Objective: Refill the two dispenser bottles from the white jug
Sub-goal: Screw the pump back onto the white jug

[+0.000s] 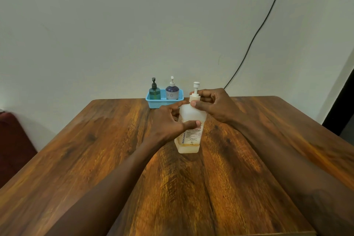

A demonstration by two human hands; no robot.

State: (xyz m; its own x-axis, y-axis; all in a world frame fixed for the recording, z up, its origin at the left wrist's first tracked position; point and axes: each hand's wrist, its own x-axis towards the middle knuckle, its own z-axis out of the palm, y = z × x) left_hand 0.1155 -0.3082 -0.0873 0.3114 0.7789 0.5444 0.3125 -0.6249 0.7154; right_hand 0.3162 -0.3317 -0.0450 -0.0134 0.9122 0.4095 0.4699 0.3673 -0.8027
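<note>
Step in hand: opening the translucent white plastic pump jug [189, 112].
Behind-left of the jug, a dark green dispenser bottle [154, 92] and a purple dispenser bottle [172, 92] wait in a blue basket [153, 104]; left hand [168, 121] wraps its body on the wooden tabletop [115, 149]; right hand [215, 106] pinches the pump collar [195, 98], likely unscrewing next.

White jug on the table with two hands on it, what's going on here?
A person steadies the white jug on the table. The left hand grips its body while the right hand pinches the pump collar at the neck, probably to unscrew it. The green bottle and purple bottle stand in the blue basket behind, pumps on, so no refilling has begun.
</note>
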